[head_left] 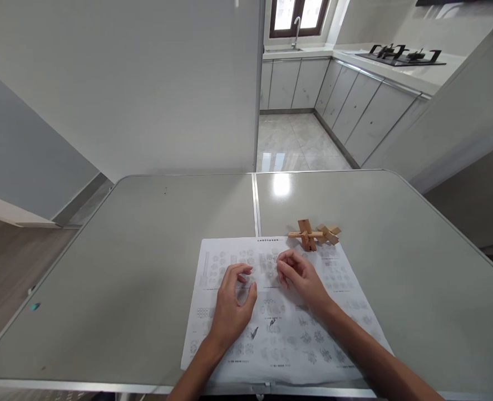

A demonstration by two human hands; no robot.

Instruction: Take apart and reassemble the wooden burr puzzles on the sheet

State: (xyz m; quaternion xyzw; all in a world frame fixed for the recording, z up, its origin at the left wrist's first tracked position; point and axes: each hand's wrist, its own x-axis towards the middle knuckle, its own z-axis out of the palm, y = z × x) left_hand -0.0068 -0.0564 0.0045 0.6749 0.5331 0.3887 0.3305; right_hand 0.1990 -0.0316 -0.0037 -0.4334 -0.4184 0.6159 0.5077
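A large printed sheet (280,356) with rows of small line diagrams lies flat on the table. My left hand (233,303) is over its left half, thumb and fingers apart, holding nothing. Over the sheet's upper middle, my right hand (300,277) has its fingers curled in towards the thumb, and nothing shows in them. Just beyond my right hand, at the sheet's far edge, sits a wooden interlocking puzzle (305,235) of crossed sticks. A second, lighter wooden puzzle (330,234) touches or nearly touches it on the right. Neither hand touches the puzzles.
The grey folding table (125,289) has a metal seam (255,203) and a metal rim. A small green object (35,307) lies near its left edge. Beyond are a white wall panel (167,83) and a kitchen with cabinets (363,106) and a gas stove (400,58).
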